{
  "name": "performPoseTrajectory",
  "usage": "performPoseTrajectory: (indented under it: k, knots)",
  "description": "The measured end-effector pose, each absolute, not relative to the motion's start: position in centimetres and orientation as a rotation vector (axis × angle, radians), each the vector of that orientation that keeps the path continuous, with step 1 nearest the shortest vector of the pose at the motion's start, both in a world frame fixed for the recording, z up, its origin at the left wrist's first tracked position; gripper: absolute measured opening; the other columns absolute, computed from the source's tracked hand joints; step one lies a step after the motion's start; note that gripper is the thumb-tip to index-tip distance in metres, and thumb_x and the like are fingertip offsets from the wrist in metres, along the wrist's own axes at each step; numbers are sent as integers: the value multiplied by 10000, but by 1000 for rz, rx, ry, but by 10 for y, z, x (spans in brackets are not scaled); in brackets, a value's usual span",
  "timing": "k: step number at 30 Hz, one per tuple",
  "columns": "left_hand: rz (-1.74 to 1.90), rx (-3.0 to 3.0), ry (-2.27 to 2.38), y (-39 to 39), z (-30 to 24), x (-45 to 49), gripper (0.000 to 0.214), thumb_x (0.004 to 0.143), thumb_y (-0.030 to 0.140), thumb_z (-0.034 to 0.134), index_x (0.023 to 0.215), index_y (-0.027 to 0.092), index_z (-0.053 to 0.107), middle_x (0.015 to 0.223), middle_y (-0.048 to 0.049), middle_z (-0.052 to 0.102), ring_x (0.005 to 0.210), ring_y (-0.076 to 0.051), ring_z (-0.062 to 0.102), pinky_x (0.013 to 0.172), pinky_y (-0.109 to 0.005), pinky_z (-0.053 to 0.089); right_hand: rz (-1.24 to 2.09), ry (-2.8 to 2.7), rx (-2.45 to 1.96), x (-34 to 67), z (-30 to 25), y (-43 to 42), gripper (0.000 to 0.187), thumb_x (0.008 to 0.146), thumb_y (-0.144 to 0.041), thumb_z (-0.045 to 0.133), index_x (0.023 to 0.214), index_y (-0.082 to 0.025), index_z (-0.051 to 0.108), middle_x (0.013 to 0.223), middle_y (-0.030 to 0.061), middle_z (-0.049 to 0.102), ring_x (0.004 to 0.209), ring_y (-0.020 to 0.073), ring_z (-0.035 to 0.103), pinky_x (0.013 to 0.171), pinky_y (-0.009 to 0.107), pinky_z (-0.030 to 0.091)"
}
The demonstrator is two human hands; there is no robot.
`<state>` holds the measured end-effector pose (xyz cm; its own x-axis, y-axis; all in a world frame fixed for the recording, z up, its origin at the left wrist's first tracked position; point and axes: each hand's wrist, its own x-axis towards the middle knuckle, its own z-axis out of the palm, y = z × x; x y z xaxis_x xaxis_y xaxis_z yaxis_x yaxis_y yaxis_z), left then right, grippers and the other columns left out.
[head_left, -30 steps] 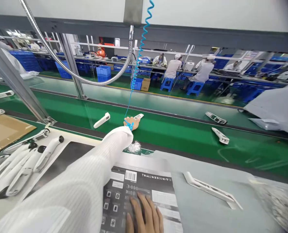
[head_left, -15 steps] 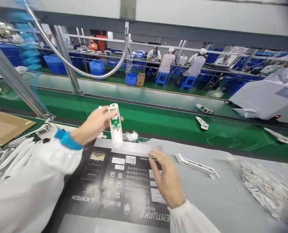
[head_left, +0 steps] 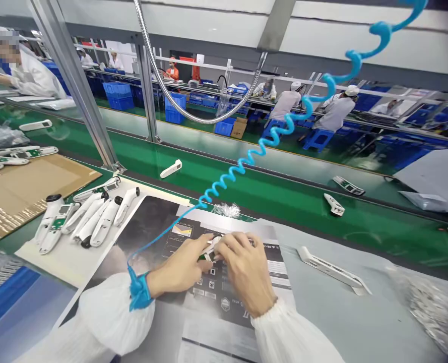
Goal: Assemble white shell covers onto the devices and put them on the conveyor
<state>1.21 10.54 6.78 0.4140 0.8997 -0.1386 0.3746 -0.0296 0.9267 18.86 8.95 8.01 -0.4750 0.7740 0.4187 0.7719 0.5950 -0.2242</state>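
Note:
My left hand [head_left: 180, 267] and my right hand [head_left: 244, 269] meet over a dark printed sheet [head_left: 231, 297] on the bench. Together they grip a small white device half with a green circuit board [head_left: 210, 248]; most of it is hidden by my fingers. A blue wrist strap [head_left: 138, 291] on my left wrist trails a blue coiled cord [head_left: 269, 138] up to the right. A small clear plastic bag [head_left: 227, 209] lies just beyond my hands.
A row of several white devices [head_left: 91, 217] lies at left beside a cardboard sheet [head_left: 23, 189]. A white shell piece [head_left: 331, 267] rests on the grey mat at right. More units [head_left: 171, 169] ride the green conveyor [head_left: 284, 194]. Other people work at far benches.
My left hand brought the device from the conveyor down onto the printed sheet, and my right hand joined it there. The view swung leftward.

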Motion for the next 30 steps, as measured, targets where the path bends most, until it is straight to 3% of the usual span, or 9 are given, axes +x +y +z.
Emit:
performPoseTrajectory:
  k: [2, 4, 9, 16, 20, 26, 28, 30]
  knots:
    - [675, 1456, 1219, 113, 62, 7, 306, 821, 233, 561, 1118, 164, 587, 879, -70, 669, 714, -211, 642, 630, -314, 515, 102, -2370, -1174, 187, 80, 88, 183, 917, -71, 523, 805, -210, 564, 878, -19, 666, 875, 160, 546, 863, 368, 282]
    - [739, 1288, 1253, 118, 57, 0, 273, 830, 295, 565, 1058, 145, 578, 838, -55, 634, 644, -180, 612, 585, -300, 506, 294, -2261, -1240, 186, 80, 94, 190, 919, -76, 496, 790, -207, 541, 847, -26, 656, 822, 149, 542, 831, 354, 302]
    - [843, 1134, 1028, 115, 55, -8, 405, 804, 322, 625, 1157, 149, 528, 959, -59, 603, 704, -142, 595, 655, -289, 495, 760, -1849, -1459, 179, 75, 122, 110, 919, -278, 522, 887, -212, 605, 875, 12, 654, 820, 181, 561, 773, 332, 386]
    - [942, 1153, 1054, 105, 56, 5, 350, 835, 270, 587, 1166, 171, 524, 1038, -79, 653, 776, -171, 624, 731, -323, 533, 1212, -1302, -1435, 158, 59, 114, 364, 838, -532, 608, 832, -169, 639, 789, 41, 658, 768, 190, 589, 736, 311, 459]
    - [947, 1264, 1162, 100, 58, 13, 287, 855, 265, 566, 1135, 203, 551, 1041, -73, 667, 804, -191, 641, 727, -318, 540, 1220, -1068, -1436, 147, 61, 104, 365, 773, -532, 682, 795, -170, 640, 745, 19, 629, 711, 164, 554, 658, 277, 449]
    - [889, 1312, 1407, 112, 47, 14, 221, 865, 223, 526, 1081, 194, 561, 795, -40, 672, 652, -182, 633, 617, -288, 498, 1173, -1171, -1417, 142, 75, 100, 294, 828, -455, 601, 697, -196, 558, 673, -11, 570, 665, 150, 515, 631, 265, 410]
    - [815, 1328, 1474, 113, 44, 6, 221, 876, 214, 503, 1089, 185, 555, 688, -18, 643, 596, -184, 621, 576, -282, 479, 948, -1346, -1549, 157, 69, 122, 273, 872, -438, 522, 738, -200, 546, 720, -2, 571, 695, 157, 513, 658, 274, 403]
    - [738, 1451, 1488, 103, 43, -6, 270, 892, 212, 479, 1152, 191, 546, 744, -28, 676, 653, -194, 650, 612, -290, 497, 626, -1499, -1753, 178, 55, 157, 235, 883, -394, 468, 769, -203, 542, 756, 15, 585, 717, 172, 515, 694, 296, 399]
